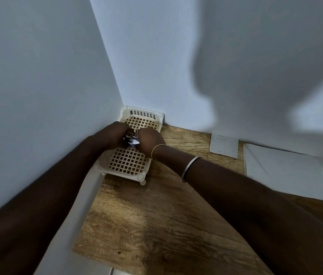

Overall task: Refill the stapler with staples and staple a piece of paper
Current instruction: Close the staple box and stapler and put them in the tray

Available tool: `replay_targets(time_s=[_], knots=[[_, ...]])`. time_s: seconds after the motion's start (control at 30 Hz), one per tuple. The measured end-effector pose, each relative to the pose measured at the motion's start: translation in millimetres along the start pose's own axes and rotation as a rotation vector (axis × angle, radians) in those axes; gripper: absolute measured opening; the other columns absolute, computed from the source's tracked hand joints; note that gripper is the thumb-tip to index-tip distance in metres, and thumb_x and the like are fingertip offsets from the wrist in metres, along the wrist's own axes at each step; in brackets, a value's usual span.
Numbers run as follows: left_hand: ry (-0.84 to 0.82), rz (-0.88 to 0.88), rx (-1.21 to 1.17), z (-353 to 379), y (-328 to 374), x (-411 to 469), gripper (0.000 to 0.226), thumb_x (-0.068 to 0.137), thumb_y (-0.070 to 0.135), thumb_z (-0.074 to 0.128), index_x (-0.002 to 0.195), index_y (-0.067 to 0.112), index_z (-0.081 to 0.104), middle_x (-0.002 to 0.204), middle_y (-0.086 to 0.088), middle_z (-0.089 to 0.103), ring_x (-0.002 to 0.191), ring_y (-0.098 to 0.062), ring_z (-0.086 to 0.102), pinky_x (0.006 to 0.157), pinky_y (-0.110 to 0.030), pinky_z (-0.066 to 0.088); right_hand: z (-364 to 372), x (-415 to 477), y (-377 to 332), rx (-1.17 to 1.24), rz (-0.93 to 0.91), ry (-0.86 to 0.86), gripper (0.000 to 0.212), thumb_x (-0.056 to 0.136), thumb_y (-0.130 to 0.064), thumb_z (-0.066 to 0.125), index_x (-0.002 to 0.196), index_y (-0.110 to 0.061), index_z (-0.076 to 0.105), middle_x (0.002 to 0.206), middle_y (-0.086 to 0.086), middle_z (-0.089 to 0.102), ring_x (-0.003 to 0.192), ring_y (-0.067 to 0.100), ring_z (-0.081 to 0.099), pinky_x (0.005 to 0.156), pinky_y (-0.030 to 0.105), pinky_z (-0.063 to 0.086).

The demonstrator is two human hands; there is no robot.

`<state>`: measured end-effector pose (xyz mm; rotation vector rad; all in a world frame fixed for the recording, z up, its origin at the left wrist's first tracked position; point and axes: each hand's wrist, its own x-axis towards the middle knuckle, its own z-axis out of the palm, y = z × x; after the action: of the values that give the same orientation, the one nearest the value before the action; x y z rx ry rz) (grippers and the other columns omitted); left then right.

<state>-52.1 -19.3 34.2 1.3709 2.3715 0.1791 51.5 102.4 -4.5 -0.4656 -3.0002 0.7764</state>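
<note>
Both my hands meet over a cream plastic lattice basket (128, 161) that stands in the corner of the wooden table. My left hand (115, 133) and my right hand (149, 139) both grip a small shiny metal object, apparently the stapler (130, 141), held between them above the basket. Most of the stapler is hidden by my fingers. A white sheet of paper (281, 165) lies at the right of the table against the wall. I cannot see any staples.
A small white square of paper (224, 145) lies by the back wall, right of the basket. Pale walls close in the table (156, 215) at the left and back. A dark shadow falls on the back wall.
</note>
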Motion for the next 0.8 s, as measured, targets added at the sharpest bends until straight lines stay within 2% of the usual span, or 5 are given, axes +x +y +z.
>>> replay_targets(time_s=[0.23, 0.43, 0.6, 0.7, 0.8], knots=[[0.096, 0.048, 0.047, -22.6, 1.9, 4.8, 0.033, 0.076, 0.010, 0.083, 0.107, 0.011, 0.074, 0.103, -0.010, 0.074, 0.095, -0.029, 0.068, 0.082, -0.040, 0.053, -23.3, 5.5, 0.4, -0.029, -0.024, 0.082, 0.014, 0.082, -0.012, 0.072, 0.094, -0.004, 0.071, 0.099, 0.017, 0.072, 0.094, 0.033, 0.069, 0.069, 0.030, 0.047], [0.197, 0.088, 0.076, -37.9, 0.5, 30.8, 0.033, 0.076, 0.012, 0.084, 0.108, 0.010, 0.077, 0.106, -0.014, 0.070, 0.098, -0.032, 0.066, 0.082, -0.037, 0.051, -44.7, 35.0, 6.8, -0.105, 0.005, 0.137, 0.015, 0.084, -0.021, 0.071, 0.096, -0.013, 0.070, 0.096, 0.008, 0.074, 0.091, 0.029, 0.071, 0.070, 0.032, 0.051], [0.187, 0.103, 0.081, -23.2, -6.3, 46.7, 0.037, 0.077, 0.007, 0.083, 0.113, 0.010, 0.077, 0.118, -0.018, 0.064, 0.108, -0.035, 0.061, 0.090, -0.033, 0.047, -32.6, 51.2, 15.0, -0.192, 0.001, 0.100, 0.014, 0.088, -0.018, 0.065, 0.101, -0.014, 0.069, 0.098, 0.008, 0.073, 0.093, 0.029, 0.070, 0.070, 0.033, 0.043], [0.165, 0.071, 0.032, -12.3, -10.6, 49.4, 0.038, 0.079, 0.007, 0.082, 0.116, 0.010, 0.075, 0.122, -0.017, 0.063, 0.109, -0.033, 0.062, 0.089, -0.031, 0.047, -19.7, 55.6, 20.0, -0.245, -0.018, 0.083, 0.016, 0.090, -0.013, 0.059, 0.103, -0.012, 0.069, 0.103, 0.010, 0.073, 0.097, 0.031, 0.069, 0.078, 0.038, 0.048], [0.172, 0.067, -0.030, -4.8, -13.9, 49.0, 0.035, 0.081, 0.009, 0.080, 0.116, 0.010, 0.074, 0.127, -0.014, 0.064, 0.113, -0.031, 0.062, 0.094, -0.038, 0.051, -9.6, 58.6, 22.9, -0.313, -0.050, 0.091, 0.019, 0.091, -0.012, 0.056, 0.106, -0.010, 0.069, 0.106, 0.012, 0.072, 0.102, 0.032, 0.068, 0.085, 0.042, 0.049]])
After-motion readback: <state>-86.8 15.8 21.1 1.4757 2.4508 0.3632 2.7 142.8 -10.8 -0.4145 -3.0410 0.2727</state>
